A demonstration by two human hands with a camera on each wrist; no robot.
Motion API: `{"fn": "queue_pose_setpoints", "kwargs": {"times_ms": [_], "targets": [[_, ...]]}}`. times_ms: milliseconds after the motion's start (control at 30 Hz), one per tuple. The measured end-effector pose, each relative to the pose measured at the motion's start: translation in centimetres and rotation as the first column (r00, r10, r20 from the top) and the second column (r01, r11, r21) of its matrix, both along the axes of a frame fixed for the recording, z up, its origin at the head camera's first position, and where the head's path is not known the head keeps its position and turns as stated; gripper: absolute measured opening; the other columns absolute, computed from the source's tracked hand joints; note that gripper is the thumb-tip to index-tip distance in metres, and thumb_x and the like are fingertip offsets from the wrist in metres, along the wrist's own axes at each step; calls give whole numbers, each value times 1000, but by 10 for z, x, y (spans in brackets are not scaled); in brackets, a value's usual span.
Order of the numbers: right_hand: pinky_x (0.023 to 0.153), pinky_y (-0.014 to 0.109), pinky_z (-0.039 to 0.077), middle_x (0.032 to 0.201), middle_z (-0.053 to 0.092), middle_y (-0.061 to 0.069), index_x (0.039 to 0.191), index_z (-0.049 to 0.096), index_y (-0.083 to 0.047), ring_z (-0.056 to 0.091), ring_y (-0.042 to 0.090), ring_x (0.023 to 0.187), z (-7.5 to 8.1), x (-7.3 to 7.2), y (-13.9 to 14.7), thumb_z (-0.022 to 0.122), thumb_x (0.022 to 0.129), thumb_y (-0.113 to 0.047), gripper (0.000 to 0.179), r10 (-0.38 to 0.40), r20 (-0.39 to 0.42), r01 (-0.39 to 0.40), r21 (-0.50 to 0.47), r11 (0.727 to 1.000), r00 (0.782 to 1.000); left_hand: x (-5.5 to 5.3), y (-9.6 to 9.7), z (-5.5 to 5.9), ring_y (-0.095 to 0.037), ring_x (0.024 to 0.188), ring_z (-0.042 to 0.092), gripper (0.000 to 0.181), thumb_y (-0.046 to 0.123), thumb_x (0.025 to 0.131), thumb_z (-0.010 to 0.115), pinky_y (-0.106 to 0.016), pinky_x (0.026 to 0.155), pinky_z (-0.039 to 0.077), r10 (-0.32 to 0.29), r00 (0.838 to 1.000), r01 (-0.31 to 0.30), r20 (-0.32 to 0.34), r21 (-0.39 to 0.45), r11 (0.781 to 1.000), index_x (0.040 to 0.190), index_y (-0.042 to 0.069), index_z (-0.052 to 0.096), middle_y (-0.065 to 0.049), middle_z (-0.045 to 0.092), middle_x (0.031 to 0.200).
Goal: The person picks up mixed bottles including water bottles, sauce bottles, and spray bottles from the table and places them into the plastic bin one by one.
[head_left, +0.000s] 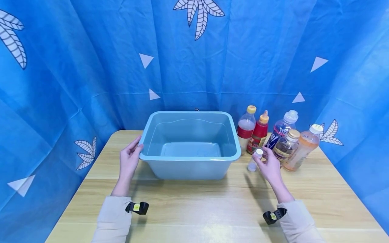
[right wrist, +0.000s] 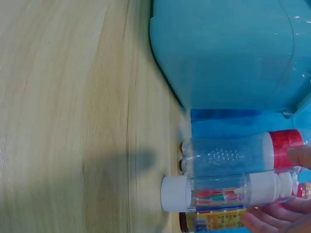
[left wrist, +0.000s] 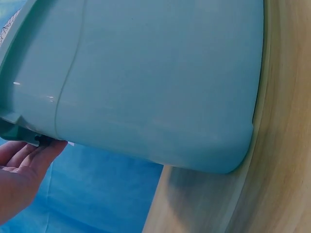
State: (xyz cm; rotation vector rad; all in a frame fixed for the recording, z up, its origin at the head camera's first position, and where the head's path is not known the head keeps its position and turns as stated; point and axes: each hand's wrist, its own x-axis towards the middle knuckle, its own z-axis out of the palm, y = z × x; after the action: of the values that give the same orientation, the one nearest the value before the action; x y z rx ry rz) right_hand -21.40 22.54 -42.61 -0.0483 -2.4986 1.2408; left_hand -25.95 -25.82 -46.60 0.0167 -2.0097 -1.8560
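Observation:
A light blue plastic tub [head_left: 189, 168] stands on the wooden table with its open top up. My left hand [head_left: 130, 158] holds its left rim; in the left wrist view the fingers [left wrist: 46, 155] reach under that rim from outside. To the right of the tub, my right hand [head_left: 270, 165] pinches a small clear bottle [head_left: 253, 164] with a white cap near its top. The right wrist view shows this bottle [right wrist: 218, 191] sideways, see-through in the middle and white at both ends, with thumb and fingers around its capped end.
Behind the right hand stand a red-labelled bottle [head_left: 246, 126], a red sauce bottle [head_left: 258, 135] with an orange-yellow nozzle cap, a blue-labelled bottle [head_left: 276, 133], a brown-capped bottle [head_left: 284, 148] and a white-capped orange bottle [head_left: 301, 152]. A blue curtain [head_left: 194, 74] hangs along the table's back and sides.

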Motion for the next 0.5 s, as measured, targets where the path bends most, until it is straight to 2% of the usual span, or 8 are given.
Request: {"fn": "queue_pose_setpoints", "kwargs": {"times_ms": [67,133,200,267,300,367,500], "targets": [[78,46,48,112,52,29,121,41,10,54,40,98,-1,-1,0,62,82,-12,49,-9,-3,9,-14,1000,1000,16,12,24,-19,109,52,41,24,86,58,-27,87,44,-6,1000,6,12,13,1000,126,14,51,-10,51,124],[77,46,48,110,53,29,119,43,9,55,39,96,-2,-2,-1,62,82,-11,47,-17,-8,17,-26,1000,1000,22,15,32,-18,107,53,41,20,85,60,-25,85,45,-30,999,32,-29,68,997,124,11,52,-11,53,123],[76,45,49,108,55,28,118,44,9,57,39,94,-3,-3,-1,62,82,-11,45,-27,-15,26,-33,999,1000,32,25,46,-18,108,53,41,21,86,59,-25,85,45,-3,1000,3,-15,29,1000,125,10,52,-13,52,122],[75,42,50,107,56,27,117,46,8,58,37,92,-4,-3,-1,63,82,-10,43,-39,-22,38,-39,999,999,39,31,56,-18,107,53,41,20,86,58,-22,84,45,10,1000,-10,-18,18,1000,124,7,51,-14,52,122],[74,39,51,106,57,26,117,46,8,59,37,91,-4,-3,0,63,82,-10,43,-44,-24,43,-42,998,999,41,34,59,-18,107,53,41,19,86,58,-21,84,45,21,1000,-20,-14,6,1000,124,6,51,-14,53,122],[71,28,52,104,58,26,116,47,7,59,36,89,-5,-3,0,62,82,-11,41,-53,-31,51,-43,998,998,51,44,76,-21,109,52,39,19,89,53,-22,86,43,66,997,-64,44,-56,996,125,4,49,-16,51,122],[65,5,42,101,59,25,115,49,5,60,35,88,-7,-4,1,62,82,-10,38,-57,-41,54,-63,997,998,52,45,80,-21,111,50,37,12,90,51,-19,86,42,71,994,-68,86,-34,997,125,4,49,-14,51,124]]}}
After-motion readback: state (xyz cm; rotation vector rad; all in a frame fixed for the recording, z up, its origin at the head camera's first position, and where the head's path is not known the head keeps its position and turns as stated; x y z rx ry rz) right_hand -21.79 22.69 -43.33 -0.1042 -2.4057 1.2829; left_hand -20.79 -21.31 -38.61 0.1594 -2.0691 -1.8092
